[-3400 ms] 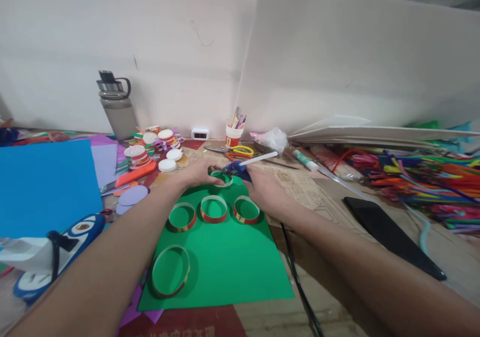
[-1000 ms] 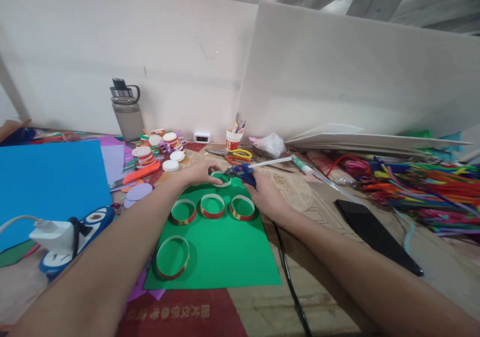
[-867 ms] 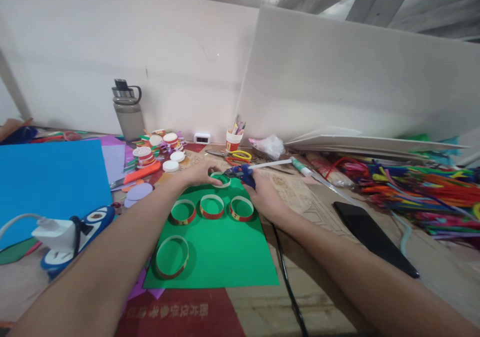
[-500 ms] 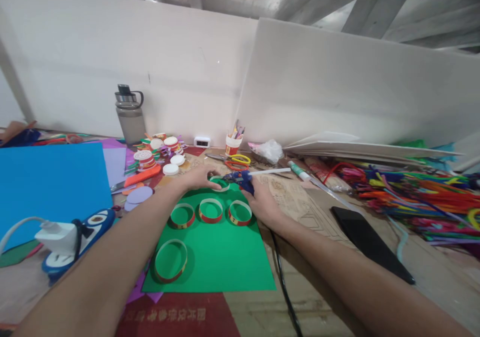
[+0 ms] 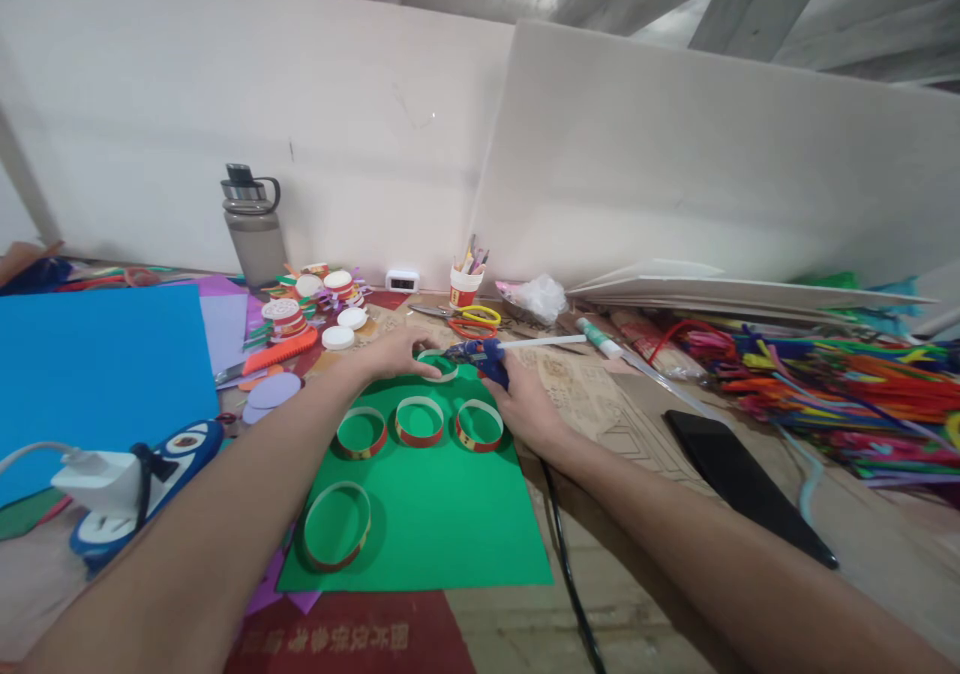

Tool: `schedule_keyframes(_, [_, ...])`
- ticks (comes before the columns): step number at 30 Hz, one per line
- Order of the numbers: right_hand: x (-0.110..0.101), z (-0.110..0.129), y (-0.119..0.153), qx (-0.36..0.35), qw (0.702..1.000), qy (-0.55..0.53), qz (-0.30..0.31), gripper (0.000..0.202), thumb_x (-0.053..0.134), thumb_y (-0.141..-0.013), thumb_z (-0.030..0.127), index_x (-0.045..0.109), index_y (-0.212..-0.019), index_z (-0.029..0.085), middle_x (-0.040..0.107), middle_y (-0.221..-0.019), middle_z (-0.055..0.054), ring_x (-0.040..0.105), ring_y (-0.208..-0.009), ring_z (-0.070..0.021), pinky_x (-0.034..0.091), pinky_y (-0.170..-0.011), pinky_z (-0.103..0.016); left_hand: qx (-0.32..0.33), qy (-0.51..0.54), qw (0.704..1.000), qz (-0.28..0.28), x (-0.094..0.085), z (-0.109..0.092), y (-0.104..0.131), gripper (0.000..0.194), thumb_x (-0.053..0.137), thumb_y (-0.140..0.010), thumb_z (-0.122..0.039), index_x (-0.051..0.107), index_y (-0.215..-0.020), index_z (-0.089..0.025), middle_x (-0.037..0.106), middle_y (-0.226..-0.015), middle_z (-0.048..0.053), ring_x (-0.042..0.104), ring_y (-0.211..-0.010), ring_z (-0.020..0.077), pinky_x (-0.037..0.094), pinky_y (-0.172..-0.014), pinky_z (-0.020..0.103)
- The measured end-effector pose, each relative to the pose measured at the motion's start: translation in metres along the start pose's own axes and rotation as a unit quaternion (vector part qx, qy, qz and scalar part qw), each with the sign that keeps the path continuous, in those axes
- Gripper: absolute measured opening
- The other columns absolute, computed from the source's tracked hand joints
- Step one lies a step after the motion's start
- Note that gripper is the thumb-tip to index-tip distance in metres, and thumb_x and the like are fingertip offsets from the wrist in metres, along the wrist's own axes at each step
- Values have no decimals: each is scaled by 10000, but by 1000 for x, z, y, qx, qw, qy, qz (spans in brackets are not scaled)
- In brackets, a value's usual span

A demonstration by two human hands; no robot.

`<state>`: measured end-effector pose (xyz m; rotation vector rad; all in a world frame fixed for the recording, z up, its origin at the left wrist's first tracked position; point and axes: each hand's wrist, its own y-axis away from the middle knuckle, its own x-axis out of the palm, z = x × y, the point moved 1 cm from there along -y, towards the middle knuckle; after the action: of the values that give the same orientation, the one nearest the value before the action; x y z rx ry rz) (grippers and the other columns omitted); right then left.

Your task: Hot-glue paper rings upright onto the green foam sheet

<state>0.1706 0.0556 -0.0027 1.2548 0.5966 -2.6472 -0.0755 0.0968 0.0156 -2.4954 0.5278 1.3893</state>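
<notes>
Glue gun [image 5: 484, 357] aiming at far paper ring [image 5: 444, 377]

That ring is sitting on the green sheet [image 5: 450, 524], beyond four other rings [image 5: 420, 441]. The right hand [image 5: 531, 409] is gripping the gun; the left hand [image 5: 394, 354] is curling at the ring, whether pinching I can't tell.

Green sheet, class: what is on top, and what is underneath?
On the green sheet stand four red and yellow rings, with a fifth ring in the left hand at the sheet's far end. Underneath, purple paper pokes out at the near left corner; anything farther in is covered.
</notes>
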Motion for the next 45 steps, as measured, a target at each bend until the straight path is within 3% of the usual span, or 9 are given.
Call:
schedule_keyframes(20, [-2, 8, 1, 9, 1000, -7, 11, 324, 487, -921, 271, 534, -1221, 155, 664, -1156, -160, 617, -1119, -289, 491, -877, -403, 6, -20, 1000, -23, 2, 4, -2, 618, 732, -685, -623, 677, -1154, -224, 693, -1204, 66, 634, -1089, 265, 486, -927, 352])
schedule_keyframes(31, [-2, 3, -1, -11, 1000, -2, -4, 335, 517, -904, 264, 545, -1220, 156, 662, -1191, -157, 621, -1095, -289, 471, -918, -411, -6, -4, 1000, -21, 3, 3, -1, 606, 742, -690, -579, 674, -1190, -241, 699, -1206, 40, 637, -1089, 252, 484, -930, 336])
schedule_keyframes(45, [-2, 25, -14, -31, 996, 71, 38, 311, 519, -918, 201, 563, -1213, 113, 669, -1140, -189, 612, -1121, -298, 459, -904, -384, -21, -8, 999, -45, 6, 1, 1, 600, 748, -659, -567, 662, -1137, -215, 701, -1163, 57, 643, -1066, 259, 501, -900, 331])
